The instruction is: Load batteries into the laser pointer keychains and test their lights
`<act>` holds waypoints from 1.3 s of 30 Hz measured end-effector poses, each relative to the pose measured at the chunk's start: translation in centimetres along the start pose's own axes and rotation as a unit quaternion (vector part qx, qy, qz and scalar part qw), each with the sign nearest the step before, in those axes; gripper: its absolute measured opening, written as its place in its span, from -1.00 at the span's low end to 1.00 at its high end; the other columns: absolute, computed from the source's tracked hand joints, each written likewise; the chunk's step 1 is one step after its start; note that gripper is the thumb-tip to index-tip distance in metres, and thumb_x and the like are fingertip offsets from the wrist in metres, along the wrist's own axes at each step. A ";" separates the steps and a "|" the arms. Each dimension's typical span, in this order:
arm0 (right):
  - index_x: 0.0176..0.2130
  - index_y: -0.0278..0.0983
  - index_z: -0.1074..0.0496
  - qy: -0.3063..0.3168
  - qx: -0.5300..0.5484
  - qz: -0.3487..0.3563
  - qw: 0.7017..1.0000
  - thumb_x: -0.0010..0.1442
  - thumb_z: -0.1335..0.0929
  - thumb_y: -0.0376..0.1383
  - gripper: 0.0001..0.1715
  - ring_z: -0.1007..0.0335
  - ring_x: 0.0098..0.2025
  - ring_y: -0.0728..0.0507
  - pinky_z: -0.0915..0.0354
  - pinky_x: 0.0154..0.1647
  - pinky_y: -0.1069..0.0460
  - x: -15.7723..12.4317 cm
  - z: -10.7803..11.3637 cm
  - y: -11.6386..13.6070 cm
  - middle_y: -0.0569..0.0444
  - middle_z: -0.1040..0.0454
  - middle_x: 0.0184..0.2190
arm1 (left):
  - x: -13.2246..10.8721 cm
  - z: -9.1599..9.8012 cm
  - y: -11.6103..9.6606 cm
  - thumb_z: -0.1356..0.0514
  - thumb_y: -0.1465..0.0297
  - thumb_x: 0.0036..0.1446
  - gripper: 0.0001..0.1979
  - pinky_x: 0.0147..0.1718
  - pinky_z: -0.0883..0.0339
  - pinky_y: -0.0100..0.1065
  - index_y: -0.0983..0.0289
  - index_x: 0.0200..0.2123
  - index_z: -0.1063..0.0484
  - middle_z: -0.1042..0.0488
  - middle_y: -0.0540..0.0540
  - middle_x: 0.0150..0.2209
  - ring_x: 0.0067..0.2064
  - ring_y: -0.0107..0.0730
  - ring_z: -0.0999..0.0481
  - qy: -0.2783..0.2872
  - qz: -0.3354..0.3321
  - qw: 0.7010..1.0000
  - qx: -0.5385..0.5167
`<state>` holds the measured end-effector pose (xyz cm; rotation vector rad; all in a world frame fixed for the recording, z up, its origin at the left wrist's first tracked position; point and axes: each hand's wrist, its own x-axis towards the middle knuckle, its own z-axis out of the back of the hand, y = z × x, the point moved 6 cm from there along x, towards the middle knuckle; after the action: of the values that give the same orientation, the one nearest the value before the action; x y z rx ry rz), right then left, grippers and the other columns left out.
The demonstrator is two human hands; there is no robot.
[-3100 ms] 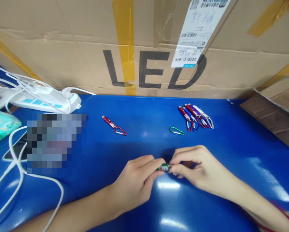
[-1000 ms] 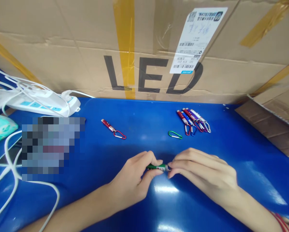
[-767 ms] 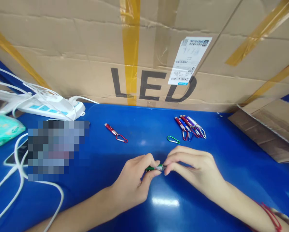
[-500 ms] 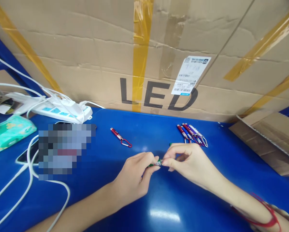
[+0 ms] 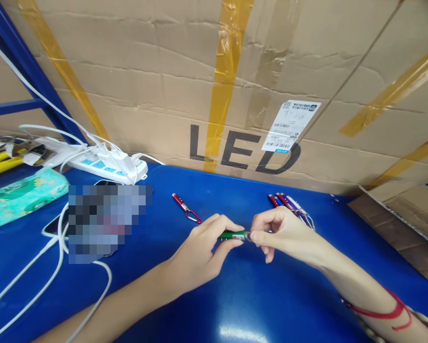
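A small green keychain flashlight [image 5: 231, 235] with a pale label lies level between my hands, above the blue table. My left hand [image 5: 203, 250] is closed around its body, thumb and forefinger pinching near the label. At its silvery right end, my right hand [image 5: 283, 233] pinches with thumb and forefinger; the fingertips partly hide what is there. Beyond my left hand rests a red keychain flashlight [image 5: 180, 202] with a carabiner clip. Behind my right hand, several red, blue and purple keychain flashlights [image 5: 291, 206] lie side by side, partly covered by it.
A large cardboard box [image 5: 157, 95] marked LED walls off the back. An open carton [image 5: 403, 224] stands at right. On the left are a white power strip [image 5: 107, 166], white cables [image 5: 105, 281], a green tissue pack [image 5: 28, 195] and a blurred-out object [image 5: 107, 221].
More of the green flashlight's body and label shows between my hands, and my right hand sits slightly farther right. The whole view has shifted a little.
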<state>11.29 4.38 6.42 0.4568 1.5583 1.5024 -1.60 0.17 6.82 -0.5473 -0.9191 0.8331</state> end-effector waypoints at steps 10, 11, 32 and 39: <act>-0.46 -0.34 -0.41 0.044 -0.265 0.121 0.956 0.16 -0.31 -0.05 -0.59 -0.32 -0.61 0.04 -0.26 -0.58 0.15 1.0 -0.5 -0.9 0.11 -0.39 -0.60 | -0.6 -2.8 3.8 0.06 0.47 0.25 -0.84 -0.38 -0.26 -0.43 0.28 -0.27 -0.31 -0.46 0.03 -0.35 -0.33 -0.40 -0.46 0.135 0.110 0.983 0.052; -0.48 -0.34 -0.40 0.063 -0.273 0.123 0.952 0.17 -0.30 -0.05 -0.58 -0.31 -0.61 0.04 -0.25 -0.58 0.15 1.0 -0.7 -0.9 0.12 -0.38 -0.62 | -0.8 -3.0 3.7 0.06 0.48 0.25 -0.86 -0.35 -0.27 -0.43 0.27 -0.27 -0.28 -0.47 0.04 -0.31 -0.30 -0.40 -0.47 0.142 0.108 0.983 0.033; -0.48 -0.39 -0.40 0.136 0.188 -0.247 0.941 -0.17 -0.53 -0.21 -0.64 -0.09 -0.65 0.19 -0.09 -0.65 0.29 1.4 -2.4 -5.5 0.22 -0.28 -0.63 | -1.6 -2.8 3.3 0.01 0.55 0.17 -0.90 -0.45 -0.23 -0.42 0.26 -0.35 -0.22 -0.48 0.05 -0.39 -0.37 -0.33 -0.49 0.093 0.017 0.993 0.073; -0.56 -0.38 -0.33 0.170 0.207 -0.217 0.939 -0.06 -0.48 -0.18 -0.63 -0.04 -0.70 0.18 -0.06 -0.72 0.29 1.4 -2.0 -5.4 0.26 -0.19 -0.72 | -1.4 -2.7 3.4 0.02 0.50 0.23 -0.85 -0.28 -0.27 -0.46 0.25 -0.17 -0.28 -0.49 0.03 -0.24 -0.22 -0.43 -0.49 0.097 0.080 0.991 -0.051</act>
<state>10.65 3.18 0.63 0.0652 2.0995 0.9424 -1.08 0.80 2.32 -0.7866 -0.7482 0.8635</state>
